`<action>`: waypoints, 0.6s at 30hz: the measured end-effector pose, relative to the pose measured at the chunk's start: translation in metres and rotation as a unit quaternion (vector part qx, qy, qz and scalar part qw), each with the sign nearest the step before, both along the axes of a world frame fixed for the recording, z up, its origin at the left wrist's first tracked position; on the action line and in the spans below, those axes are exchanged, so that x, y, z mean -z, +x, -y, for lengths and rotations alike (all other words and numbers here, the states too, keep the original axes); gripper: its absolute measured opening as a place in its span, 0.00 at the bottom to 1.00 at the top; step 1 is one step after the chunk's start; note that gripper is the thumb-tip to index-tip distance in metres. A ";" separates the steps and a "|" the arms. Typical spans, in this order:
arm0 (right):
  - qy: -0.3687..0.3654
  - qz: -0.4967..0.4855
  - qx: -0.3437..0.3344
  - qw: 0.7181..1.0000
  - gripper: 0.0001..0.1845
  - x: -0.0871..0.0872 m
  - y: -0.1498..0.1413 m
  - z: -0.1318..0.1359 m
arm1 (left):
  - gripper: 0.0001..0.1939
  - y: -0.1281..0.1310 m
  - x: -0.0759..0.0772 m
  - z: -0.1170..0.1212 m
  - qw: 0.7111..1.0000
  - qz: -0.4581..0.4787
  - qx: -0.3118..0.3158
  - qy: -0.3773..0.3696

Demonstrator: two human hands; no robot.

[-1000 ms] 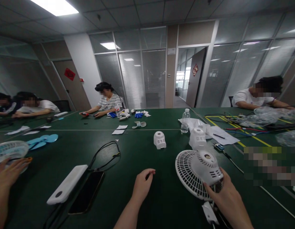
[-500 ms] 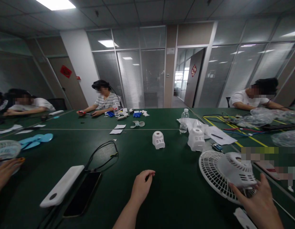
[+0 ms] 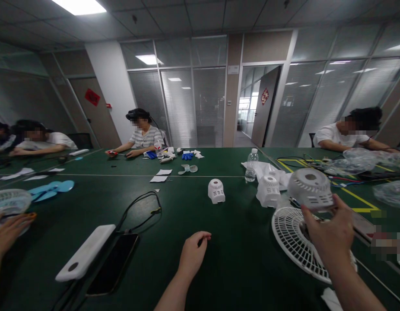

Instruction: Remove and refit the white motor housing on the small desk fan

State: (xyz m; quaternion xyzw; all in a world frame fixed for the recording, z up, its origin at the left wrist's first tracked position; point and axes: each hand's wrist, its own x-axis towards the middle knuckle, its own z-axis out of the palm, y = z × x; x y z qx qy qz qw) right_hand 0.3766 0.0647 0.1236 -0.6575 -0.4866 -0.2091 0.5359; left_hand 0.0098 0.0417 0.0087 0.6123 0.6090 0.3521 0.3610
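My right hand (image 3: 332,229) grips a white vented plastic fan motor cover (image 3: 312,188) by its lower edge, thumb on one side and fingers on the other. The cover is held up over a round white fan grille (image 3: 292,235), which lies flat on the table and is partly hidden by my hand and wrist. My left hand (image 3: 193,252) rests on the green table, fingers curled in, nothing visible in it. Beyond it stands a second white motor cover (image 3: 216,191). A third one (image 3: 268,190) stands farther right, beside crumpled white wrapping.
A white power bank (image 3: 86,252) and a black phone (image 3: 114,263) with cables lie left of my left hand. A water bottle (image 3: 251,165) stands behind the covers. Another person's hand (image 3: 8,233) touches a white grille at far left, near blue fan blades (image 3: 52,190). Co-workers sit across the table.
My right hand has lifted the motor cover up off the fan grille and away from me, slightly left. More of the grille now shows. My left hand has stayed in place.
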 end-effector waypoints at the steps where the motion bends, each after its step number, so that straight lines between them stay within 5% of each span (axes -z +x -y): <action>1: 0.000 -0.024 -0.023 0.999 0.47 -0.001 -0.006 -0.013 | 0.17 0.000 -0.001 0.000 1.000 0.002 -0.004 -0.002; 6: -0.014 -0.125 -0.106 0.986 0.45 0.009 -0.028 -0.089 | 0.18 0.002 -0.004 -0.001 1.000 0.019 -0.021 -0.002; 11: -0.047 -0.131 -0.092 0.986 0.42 0.033 -0.035 -0.138 | 0.17 0.001 -0.007 0.000 0.999 0.040 -0.032 -0.017; 15: -0.081 -0.114 -0.088 0.986 0.43 0.046 -0.038 -0.136 | 0.17 0.001 -0.008 0.002 0.998 0.051 -0.040 -0.027; 18: -0.087 -0.071 -0.115 0.987 0.45 0.041 -0.046 -0.104 | 0.17 0.001 -0.009 0.001 0.998 0.048 -0.039 -0.028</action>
